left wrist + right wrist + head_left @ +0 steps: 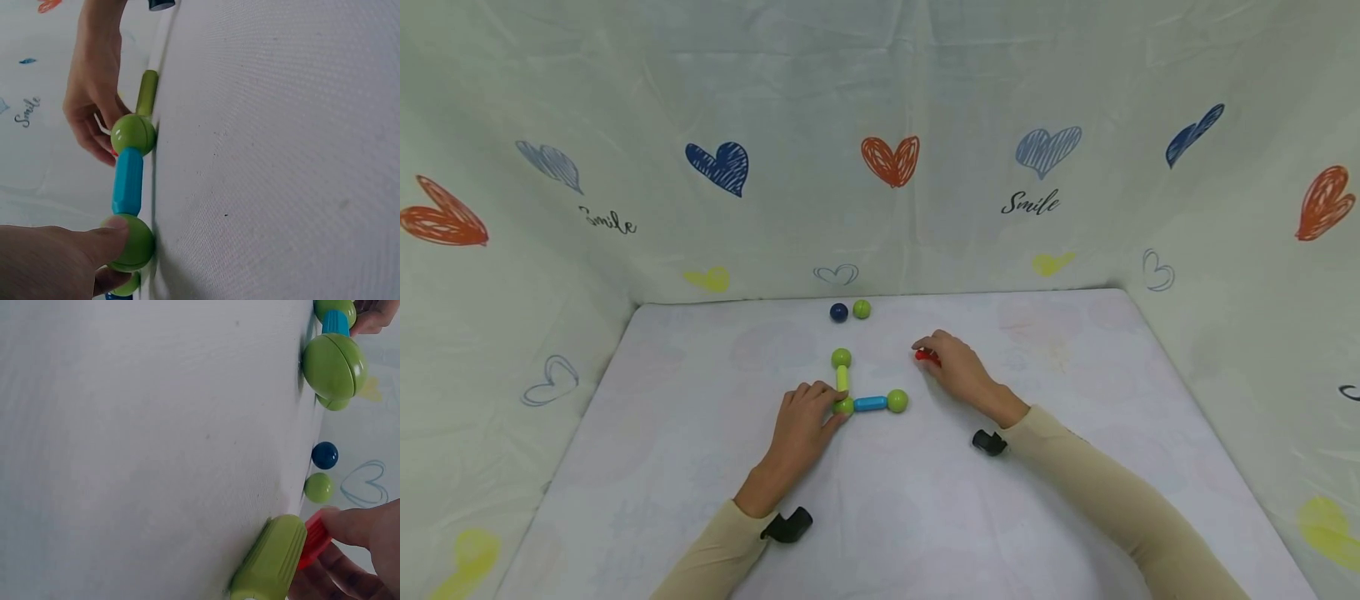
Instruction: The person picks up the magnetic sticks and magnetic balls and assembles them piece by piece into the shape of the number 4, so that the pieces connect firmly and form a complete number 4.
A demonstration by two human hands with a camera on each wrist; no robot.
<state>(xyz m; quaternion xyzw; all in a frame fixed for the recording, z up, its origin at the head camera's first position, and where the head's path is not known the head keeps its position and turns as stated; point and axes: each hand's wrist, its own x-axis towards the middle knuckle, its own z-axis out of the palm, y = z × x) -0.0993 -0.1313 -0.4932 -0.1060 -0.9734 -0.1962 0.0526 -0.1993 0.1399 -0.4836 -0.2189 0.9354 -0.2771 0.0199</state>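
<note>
Head view: left hand (805,421) is pinching the corner ball (844,406). Lime rod (842,379) is running from it to the far ball (841,357); blue rod (871,403) is running to the end ball (897,401). Right hand (958,371) is holding the red rod (927,357), apart from all of those, above the tabletop (925,517). Dark blue ball (838,312) and loose green ball (861,309) are sitting side by side toward the back edge.

Left wrist view: left thumb is pressing the corner ball, blue rod reaching between it and the end ball.

Right wrist view: thumb and fingers are clamping the red rod, just beside a green rod (269,559); whether those rods are touching, I can't tell.

Step in hand, I'm judging: taking the red rod while steadying the corner ball. Next move is probably calling for a firm left pinch and the red rod clearing the green rod.
</note>
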